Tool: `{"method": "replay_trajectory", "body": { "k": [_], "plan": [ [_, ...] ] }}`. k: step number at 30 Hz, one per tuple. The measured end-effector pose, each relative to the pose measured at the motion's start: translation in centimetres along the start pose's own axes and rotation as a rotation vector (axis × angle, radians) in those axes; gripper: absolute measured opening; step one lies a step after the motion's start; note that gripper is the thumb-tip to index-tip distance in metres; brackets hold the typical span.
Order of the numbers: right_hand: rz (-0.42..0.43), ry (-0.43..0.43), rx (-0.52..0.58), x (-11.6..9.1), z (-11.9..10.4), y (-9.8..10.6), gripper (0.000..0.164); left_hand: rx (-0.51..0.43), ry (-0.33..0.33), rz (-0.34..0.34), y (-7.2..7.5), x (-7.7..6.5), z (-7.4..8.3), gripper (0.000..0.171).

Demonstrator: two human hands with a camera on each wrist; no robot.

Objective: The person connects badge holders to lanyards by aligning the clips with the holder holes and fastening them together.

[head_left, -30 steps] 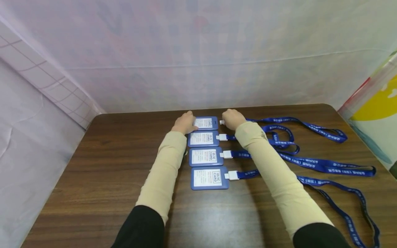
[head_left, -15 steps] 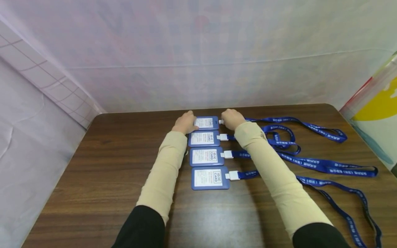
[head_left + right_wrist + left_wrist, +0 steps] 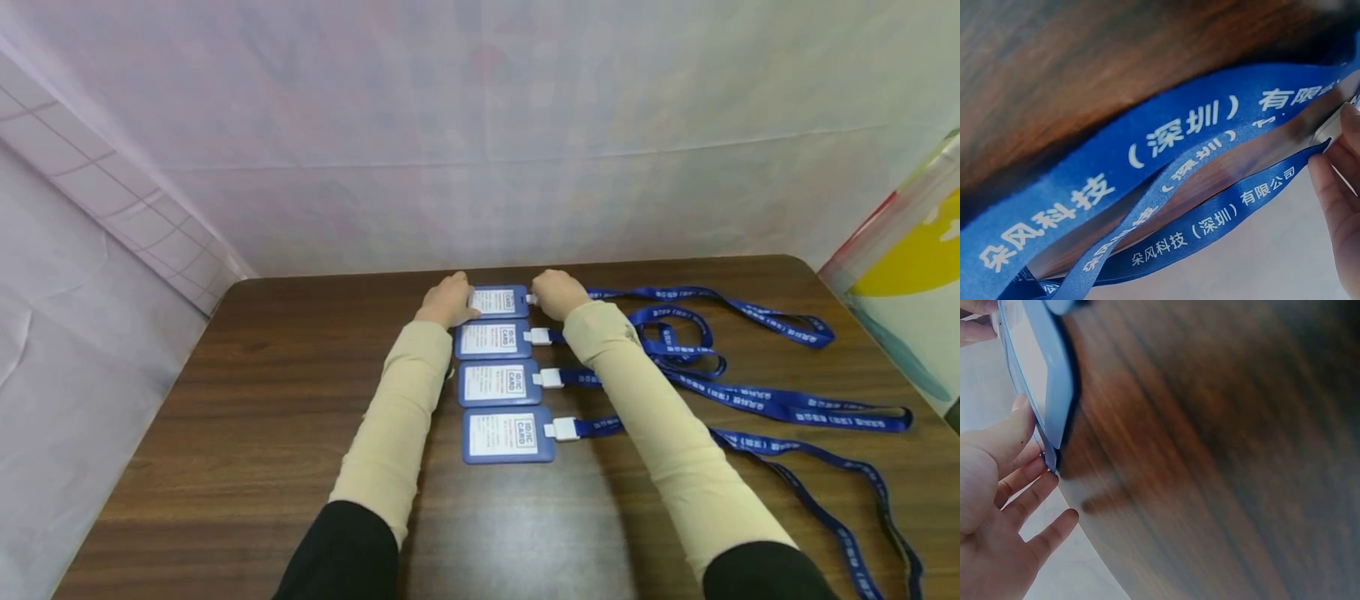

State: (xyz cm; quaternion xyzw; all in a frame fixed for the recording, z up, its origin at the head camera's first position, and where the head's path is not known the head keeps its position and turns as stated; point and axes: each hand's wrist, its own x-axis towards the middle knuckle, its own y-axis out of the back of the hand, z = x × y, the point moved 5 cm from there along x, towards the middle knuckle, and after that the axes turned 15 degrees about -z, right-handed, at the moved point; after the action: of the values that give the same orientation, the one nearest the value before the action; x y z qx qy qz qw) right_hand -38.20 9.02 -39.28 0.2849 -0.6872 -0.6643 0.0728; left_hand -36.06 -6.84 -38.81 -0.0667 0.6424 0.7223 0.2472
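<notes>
Blue ID card holders with white inserts lie in a column on the brown table. My left hand pinches the left end of the farthest card holder. In the left wrist view, the thumb is on that holder's face, with fingers at its edge and the little finger spread away. My right hand grips the white clip of the farthest blue lanyard, close to the holder's slotted end. The fingers partly hide the clip, so whether it touches the slot cannot be told.
Nearer me, three more card holders have white clips and blue lanyards running right, partly under my right forearm. The table's back edge meets a white sheet.
My right hand has shifted slightly left with the clip, narrowing the gap to the farthest card holder. The left hand keeps its place. The head view has tilted a little.
</notes>
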Motion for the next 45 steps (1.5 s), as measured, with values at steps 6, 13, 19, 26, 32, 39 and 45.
{"method": "replay_trajectory", "body": {
  "k": [6, 13, 19, 26, 32, 39, 45],
  "plan": [
    [0.004, 0.008, 0.003, 0.4, 0.1, -0.5, 0.009, -0.008, -0.009, 0.0, -0.3, 0.1, 0.0, 0.032],
    [0.018, 0.009, 0.022, 0.3, -0.2, -0.5, 0.008, 0.007, -0.014, 0.008, -0.4, 0.1, -0.1, 0.033],
    [0.017, 0.0, 0.037, 0.6, -0.1, -1.0, 0.009, -0.04, -0.018, 0.012, -0.8, 0.3, -0.4, 0.032],
    [0.054, 0.006, 0.072, 1.0, 0.2, -1.3, 0.01, -0.018, -0.038, 0.029, -1.1, 0.6, -0.4, 0.033],
    [0.059, 0.007, 0.059, 1.3, 0.5, -1.2, 0.009, -0.003, -0.051, 0.048, -0.8, 0.9, -0.2, 0.03],
    [0.053, 0.003, 0.034, 1.2, 0.6, -1.4, 0.008, -0.034, -0.063, 0.038, -0.8, 1.1, 0.1, 0.032],
    [0.006, 0.002, 0.021, 1.0, 0.2, -1.1, 0.011, -0.066, -0.09, 0.038, -0.7, 1.0, -0.5, 0.038]
  ]
}}
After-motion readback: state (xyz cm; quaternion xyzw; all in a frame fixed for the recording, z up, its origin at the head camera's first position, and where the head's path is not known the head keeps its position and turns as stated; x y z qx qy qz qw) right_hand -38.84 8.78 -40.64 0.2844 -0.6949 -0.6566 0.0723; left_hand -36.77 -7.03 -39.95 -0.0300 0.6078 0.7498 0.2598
